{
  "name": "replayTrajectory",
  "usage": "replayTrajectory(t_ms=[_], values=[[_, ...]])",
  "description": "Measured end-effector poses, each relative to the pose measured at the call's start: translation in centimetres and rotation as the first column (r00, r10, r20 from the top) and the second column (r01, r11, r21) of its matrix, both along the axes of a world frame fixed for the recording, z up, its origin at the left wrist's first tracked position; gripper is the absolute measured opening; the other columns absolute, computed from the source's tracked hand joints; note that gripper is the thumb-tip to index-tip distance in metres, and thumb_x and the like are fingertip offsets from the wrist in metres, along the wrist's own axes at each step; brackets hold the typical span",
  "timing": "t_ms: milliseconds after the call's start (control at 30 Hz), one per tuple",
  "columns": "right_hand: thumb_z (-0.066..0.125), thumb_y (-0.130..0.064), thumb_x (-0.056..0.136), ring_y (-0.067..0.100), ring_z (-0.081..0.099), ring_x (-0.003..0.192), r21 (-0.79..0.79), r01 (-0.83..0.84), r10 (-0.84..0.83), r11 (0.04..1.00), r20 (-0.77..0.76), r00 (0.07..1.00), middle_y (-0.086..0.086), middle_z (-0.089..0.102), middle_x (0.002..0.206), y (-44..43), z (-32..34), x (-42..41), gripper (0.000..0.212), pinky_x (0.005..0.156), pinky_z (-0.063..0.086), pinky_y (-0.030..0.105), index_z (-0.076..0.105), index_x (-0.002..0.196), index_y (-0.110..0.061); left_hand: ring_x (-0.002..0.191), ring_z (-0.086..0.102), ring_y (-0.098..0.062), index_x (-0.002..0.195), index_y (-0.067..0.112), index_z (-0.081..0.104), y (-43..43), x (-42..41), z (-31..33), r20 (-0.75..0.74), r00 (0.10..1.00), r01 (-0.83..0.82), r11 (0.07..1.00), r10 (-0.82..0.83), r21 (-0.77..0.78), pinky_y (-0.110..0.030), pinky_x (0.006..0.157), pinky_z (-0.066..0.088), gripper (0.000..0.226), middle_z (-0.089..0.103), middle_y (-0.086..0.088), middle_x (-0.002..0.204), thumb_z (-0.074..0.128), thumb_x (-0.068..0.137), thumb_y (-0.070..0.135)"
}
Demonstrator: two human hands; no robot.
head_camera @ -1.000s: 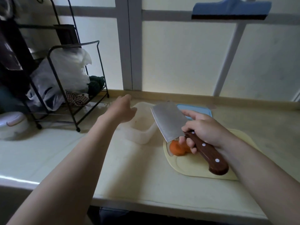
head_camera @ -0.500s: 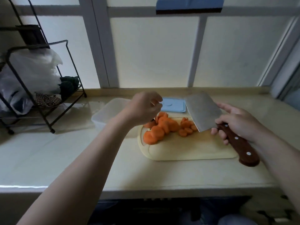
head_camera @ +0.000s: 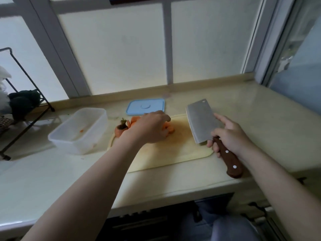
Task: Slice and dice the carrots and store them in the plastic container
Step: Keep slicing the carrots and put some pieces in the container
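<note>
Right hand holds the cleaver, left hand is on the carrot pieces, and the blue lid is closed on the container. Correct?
No: in the head view the blue lid lies on the counter behind the cutting board, and the plastic container stands open. The rest is right.

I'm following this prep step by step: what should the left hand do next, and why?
Probably close the left hand on some carrot pieces and carry them to the plastic container. That hand lies over the pile on the cutting board, the container beside the board holds only scraps, and the right hand holds the cleaver away from the pile.
</note>
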State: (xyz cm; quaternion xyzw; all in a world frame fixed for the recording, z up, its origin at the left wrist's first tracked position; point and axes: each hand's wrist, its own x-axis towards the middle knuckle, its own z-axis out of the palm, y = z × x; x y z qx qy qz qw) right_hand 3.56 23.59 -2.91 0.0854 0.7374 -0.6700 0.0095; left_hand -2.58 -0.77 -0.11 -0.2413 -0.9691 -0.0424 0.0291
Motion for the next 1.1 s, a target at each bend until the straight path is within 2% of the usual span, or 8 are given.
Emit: replayTrajectory(t_ms=[133,267,433,533,633,733,867,1100], values=[[0.045,0.010,0.093,0.024,0.050,0.038,-0.040,-0.013,0.013,0.999,-0.010,1.000,0.022,0.063,0.061,0.3,-0.5,-0.3,0.078,0.037,0.044,0.029,0.036,0.157,-0.033,0.085,0.056,-0.023,0.083,0.015,0.059,1.2,-0.8,-0.7,-0.037,0.997,0.065,0.992,-0.070,-0.107,-0.034,0.077,0.040,0.023,0.058,0.001,0.087,0.049,0.095,0.032],[0.046,0.009,0.092,0.025,0.050,0.040,-0.064,-0.028,0.027,0.998,-0.013,1.000,0.022,0.063,0.061,0.6,-0.7,-0.4,0.079,0.039,0.045,0.030,0.035,0.159,-0.032,0.086,0.056,-0.023,0.091,0.017,0.063,1.9,-1.2,-1.2,-0.081,0.991,0.103,0.991,-0.110,-0.084,-0.028,0.080,0.028,0.015,0.063,0.000,0.085,0.050,0.093,0.023],[0.046,0.009,0.092,0.025,0.050,0.040,-0.078,-0.029,0.028,0.997,-0.018,0.999,0.022,0.063,0.061,0.7,-0.9,-0.6,0.079,0.039,0.044,0.030,0.035,0.159,-0.032,0.099,0.060,-0.023,0.118,0.021,0.065,2.4,-1.1,-1.3,-0.091,0.987,0.128,0.991,-0.130,-0.030,-0.032,0.098,0.034,0.030,0.070,0.001,0.103,0.051,0.092,0.019],[0.046,0.009,0.093,0.024,0.050,0.040,-0.088,-0.021,0.019,0.996,-0.026,0.999,0.022,0.063,0.062,0.8,-1.0,-0.5,0.078,0.038,0.045,0.030,0.036,0.159,-0.031,0.101,0.061,-0.024,0.124,0.016,0.063,3.0,-0.4,-1.2,-0.126,0.979,0.169,0.982,-0.158,0.085,-0.032,0.099,0.036,0.033,0.070,-0.002,0.109,0.056,0.092,0.019],[0.044,0.009,0.095,0.024,0.050,0.039,-0.096,-0.006,0.003,0.995,-0.033,0.999,0.023,0.062,0.062,0.9,-1.0,-0.5,0.075,0.038,0.044,0.030,0.037,0.159,-0.029,0.098,0.062,-0.026,0.125,0.014,0.061,3.5,0.2,-1.6,-0.090,0.982,0.181,0.962,-0.165,0.207,-0.038,0.087,0.050,0.033,0.069,-0.006,0.111,0.060,0.094,0.026],[0.044,0.009,0.095,0.024,0.050,0.039,-0.091,0.004,-0.007,0.996,-0.029,1.000,0.023,0.062,0.062,0.8,-0.9,-0.5,0.075,0.038,0.044,0.029,0.037,0.159,-0.029,0.096,0.063,-0.024,0.124,0.016,0.059,3.5,0.2,-2.7,-0.067,0.987,0.160,0.960,-0.148,0.229,-0.039,0.082,0.052,0.032,0.068,-0.004,0.109,0.060,0.096,0.034],[0.044,0.009,0.096,0.023,0.050,0.039,-0.080,0.016,-0.017,0.997,-0.022,1.000,0.022,0.062,0.061,0.7,-0.9,-0.5,0.074,0.037,0.044,0.029,0.036,0.159,-0.029,0.083,0.061,-0.022,0.108,0.015,0.069,2.4,-0.2,-3.6,-0.149,0.963,0.250,0.949,-0.223,0.194,-0.039,0.076,0.052,0.024,0.068,-0.001,0.095,0.057,0.095,0.032],[0.047,0.008,0.096,0.024,0.051,0.040,-0.051,0.035,-0.037,0.998,-0.021,0.999,0.022,0.062,0.062,0.6,-1.1,-0.5,0.076,0.040,0.045,0.030,0.036,0.159,-0.033,0.091,0.062,-0.022,0.096,0.018,0.075,2.1,-0.1,-3.8,-0.168,0.938,0.312,0.950,-0.302,0.032,-0.042,0.088,0.045,0.049,0.070,0.000,0.099,0.032,0.092,0.041]])
